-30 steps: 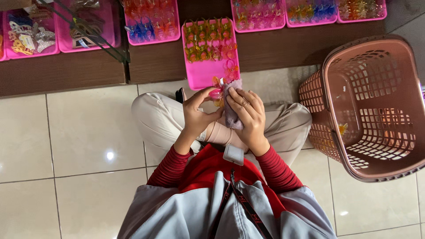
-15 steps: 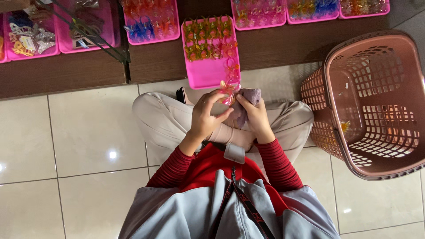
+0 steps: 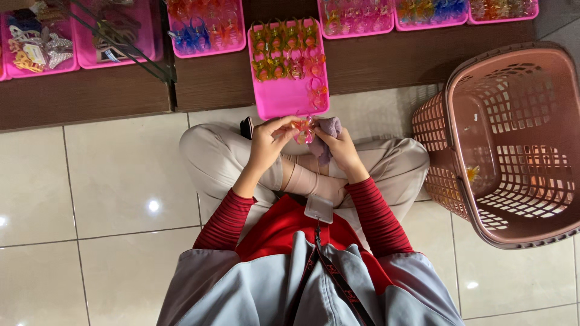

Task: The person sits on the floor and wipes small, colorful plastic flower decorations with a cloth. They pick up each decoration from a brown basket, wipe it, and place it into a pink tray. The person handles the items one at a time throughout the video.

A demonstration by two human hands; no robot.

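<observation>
I sit cross-legged on a tiled floor. My left hand (image 3: 270, 139) pinches a small translucent orange-pink hair clip (image 3: 304, 129) just below the near edge of a pink tray (image 3: 289, 96). That tray holds rows of orange and green clips at its far half. My right hand (image 3: 339, 147) grips a lilac cloth (image 3: 328, 128) that touches the clip from the right. Both hands hover over my lap, close together.
A large pink-brown plastic basket (image 3: 454, 108) stands on the floor to my right, with a small item inside. More pink trays (image 3: 206, 49) of coloured clips lie on the dark wooden shelf (image 3: 374, 60). A dark phone (image 3: 246, 127) rests on my left knee. A badge (image 3: 318, 208) hangs on a lanyard.
Both hands have shifted forward, away from my body and toward the pink tray, with the clip and the cloth still in them.
</observation>
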